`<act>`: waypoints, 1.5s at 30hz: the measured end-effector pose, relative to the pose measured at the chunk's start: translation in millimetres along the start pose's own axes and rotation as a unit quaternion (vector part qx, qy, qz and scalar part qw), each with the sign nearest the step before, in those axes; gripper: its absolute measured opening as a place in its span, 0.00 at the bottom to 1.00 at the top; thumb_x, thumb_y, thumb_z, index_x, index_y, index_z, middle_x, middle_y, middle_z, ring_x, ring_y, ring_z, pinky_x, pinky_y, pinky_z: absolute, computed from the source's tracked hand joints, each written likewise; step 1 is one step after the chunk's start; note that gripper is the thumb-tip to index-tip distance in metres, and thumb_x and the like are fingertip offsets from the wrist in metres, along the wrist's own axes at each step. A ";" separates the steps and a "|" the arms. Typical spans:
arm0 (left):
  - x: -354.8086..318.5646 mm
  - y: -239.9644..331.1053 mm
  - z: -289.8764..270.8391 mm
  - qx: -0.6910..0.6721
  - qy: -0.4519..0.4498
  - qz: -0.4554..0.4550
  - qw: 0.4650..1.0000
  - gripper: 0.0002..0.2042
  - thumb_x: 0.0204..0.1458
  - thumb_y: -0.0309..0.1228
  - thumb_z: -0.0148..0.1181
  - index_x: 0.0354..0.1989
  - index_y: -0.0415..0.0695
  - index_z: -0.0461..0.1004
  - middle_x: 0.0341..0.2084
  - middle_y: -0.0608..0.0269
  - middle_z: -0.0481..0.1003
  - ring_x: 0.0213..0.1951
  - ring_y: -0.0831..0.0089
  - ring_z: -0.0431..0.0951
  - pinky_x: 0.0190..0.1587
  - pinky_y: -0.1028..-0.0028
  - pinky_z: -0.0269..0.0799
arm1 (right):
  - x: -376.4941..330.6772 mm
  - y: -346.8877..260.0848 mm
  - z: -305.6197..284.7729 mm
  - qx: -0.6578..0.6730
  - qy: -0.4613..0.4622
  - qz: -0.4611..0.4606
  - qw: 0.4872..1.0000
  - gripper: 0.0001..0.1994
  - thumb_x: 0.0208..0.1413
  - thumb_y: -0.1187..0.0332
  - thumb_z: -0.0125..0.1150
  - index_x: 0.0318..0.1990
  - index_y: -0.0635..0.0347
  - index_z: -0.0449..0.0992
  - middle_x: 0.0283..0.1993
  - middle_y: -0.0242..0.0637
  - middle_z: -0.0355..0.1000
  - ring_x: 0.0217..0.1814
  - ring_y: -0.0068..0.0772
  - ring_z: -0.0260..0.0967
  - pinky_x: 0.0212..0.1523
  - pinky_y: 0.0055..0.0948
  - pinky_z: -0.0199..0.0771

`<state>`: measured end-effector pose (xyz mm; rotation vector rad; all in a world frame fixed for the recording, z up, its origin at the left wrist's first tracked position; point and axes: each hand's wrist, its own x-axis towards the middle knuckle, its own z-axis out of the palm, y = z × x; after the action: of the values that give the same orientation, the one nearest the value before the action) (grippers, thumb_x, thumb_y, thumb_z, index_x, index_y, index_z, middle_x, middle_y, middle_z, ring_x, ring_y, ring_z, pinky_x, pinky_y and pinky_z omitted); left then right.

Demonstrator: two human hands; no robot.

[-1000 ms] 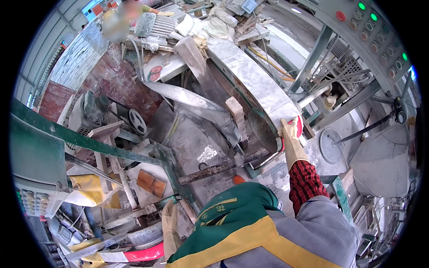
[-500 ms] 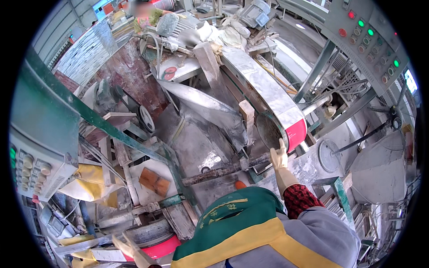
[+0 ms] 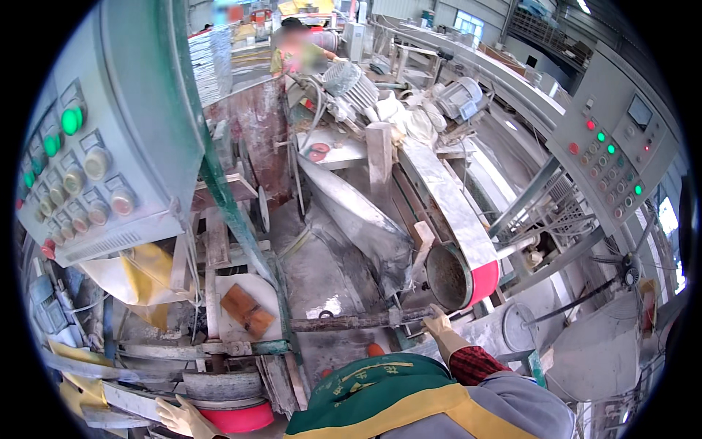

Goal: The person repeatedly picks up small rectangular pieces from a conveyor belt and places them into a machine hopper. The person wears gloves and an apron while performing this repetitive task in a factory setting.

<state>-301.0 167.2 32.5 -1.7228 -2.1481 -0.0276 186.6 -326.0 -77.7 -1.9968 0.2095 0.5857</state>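
Observation:
My left hand, in a cream glove, lies at the lower left beside the white metal guard and its red end. Its fingers are stretched out and spread. My right hand, gloved alike, is at the right end of a crusted horizontal bar. Its fingers look extended; whether they touch the bar is unclear. Just above it sits a round pulley inside a long white belt guard with a red end.
Control panels stand left and right, with lit green buttons. A grey curved sheet crosses the middle. A brown block lies left of the green post. Another person is at the back by a motor.
The view has tilted upward, showing more of the back and both panels. My right hand has gone from the red guard end to the bar end. My left hand is now against the lower-left guard.

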 end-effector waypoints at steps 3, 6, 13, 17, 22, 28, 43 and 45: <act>3.3 18.7 6.6 -0.028 0.004 0.008 1.000 0.31 0.52 0.52 0.50 0.64 0.56 0.53 0.58 0.54 0.59 0.55 0.56 0.62 0.55 0.60 0.59 | 9.8 0.3 8.4 -0.131 -0.017 -0.012 0.991 0.36 0.44 0.65 0.53 0.65 0.56 0.53 0.28 0.42 0.75 0.27 0.31 0.73 0.30 0.30 0.73; -4.6 12.6 5.0 -0.021 0.039 0.007 0.999 0.31 0.52 0.51 0.51 0.63 0.53 0.56 0.57 0.51 0.61 0.55 0.53 0.62 0.55 0.59 0.59 | -7.3 -35.5 32.1 -0.122 -0.063 -0.010 0.990 0.36 0.45 0.62 0.53 0.65 0.55 0.52 0.28 0.41 0.74 0.26 0.29 0.71 0.30 0.30 0.72; -30.6 17.1 -76.6 -0.037 0.268 0.145 0.952 0.25 0.52 0.47 0.54 0.48 0.36 0.70 0.43 0.47 0.72 0.44 0.46 0.70 0.43 0.52 0.68 | -6.6 -36.9 40.8 -0.156 -0.097 -0.046 0.982 0.34 0.44 0.65 0.54 0.64 0.55 0.55 0.30 0.45 0.75 0.31 0.31 0.74 0.34 0.29 0.73; -37.6 20.6 -75.6 -0.029 0.302 0.149 0.941 0.26 0.51 0.48 0.56 0.48 0.36 0.70 0.42 0.43 0.72 0.43 0.45 0.71 0.41 0.53 0.70 | 2.2 -18.8 26.8 -0.131 -0.105 0.001 0.986 0.35 0.45 0.65 0.52 0.65 0.55 0.53 0.33 0.47 0.75 0.32 0.33 0.74 0.36 0.30 0.73; -45.7 25.4 -84.9 -0.015 0.322 0.148 0.935 0.25 0.51 0.47 0.57 0.47 0.37 0.71 0.41 0.44 0.72 0.43 0.47 0.72 0.43 0.55 0.71 | 11.8 3.6 -1.7 -0.181 -0.107 0.009 0.978 0.34 0.47 0.60 0.51 0.65 0.52 0.52 0.41 0.47 0.74 0.41 0.37 0.73 0.46 0.30 0.70; -35.8 10.8 -7.4 -0.086 0.125 0.049 0.987 0.29 0.52 0.46 0.53 0.61 0.47 0.57 0.55 0.52 0.62 0.54 0.55 0.63 0.51 0.59 0.62 | 36.5 48.6 -28.1 -0.230 -0.062 -0.055 0.970 0.35 0.44 0.66 0.56 0.64 0.55 0.54 0.33 0.46 0.75 0.31 0.32 0.74 0.38 0.28 0.73; -64.8 26.5 -47.3 0.010 0.412 0.133 0.901 0.20 0.49 0.52 0.56 0.42 0.50 0.74 0.37 0.53 0.74 0.38 0.55 0.75 0.28 0.58 0.71 | 10.3 106.7 -59.5 -0.124 0.019 -0.023 0.992 0.32 0.44 0.64 0.55 0.62 0.54 0.59 0.36 0.50 0.74 0.39 0.41 0.73 0.42 0.33 0.71; -64.0 27.3 -43.4 -0.010 0.397 0.132 0.908 0.20 0.49 0.52 0.56 0.40 0.50 0.74 0.37 0.54 0.75 0.38 0.55 0.75 0.28 0.56 0.71 | 10.5 117.3 -65.6 -0.154 0.044 -0.021 0.987 0.32 0.44 0.61 0.54 0.61 0.52 0.60 0.35 0.50 0.75 0.42 0.44 0.73 0.46 0.34 0.70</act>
<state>-252.0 103.1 46.9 -1.6054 -1.3148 -0.5755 170.9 -438.6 -150.1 -2.3232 0.1356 0.5290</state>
